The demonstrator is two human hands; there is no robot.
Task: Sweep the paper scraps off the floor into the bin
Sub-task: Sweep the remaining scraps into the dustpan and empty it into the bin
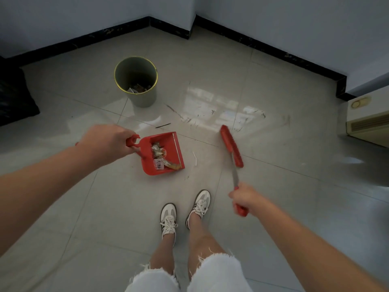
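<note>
The left hand was clamped around the handle of a red plastic dustpan, which sat low over the pale glossy tiled floor with its open mouth turned to the right. Inside the dustpan lay a small heap of crumpled paper scraps, among them a white slip with handwriting and some brownish wrappers. Just to the right of the dustpan, one thin white paper strip lay on the tiles. Further right of the dustpan, the right hand was closed around the red grip of a broom with a silver metal shaft and a long red brush head; the brush head was near the strip but apart from it. Beyond the dustpan, toward the dark skirting, stood a round grey-green bin with a yellow rim, with some litter already at its bottom. Nearer than the dustpan, a pair of white laced sneakers stood on the tiles.
</note>
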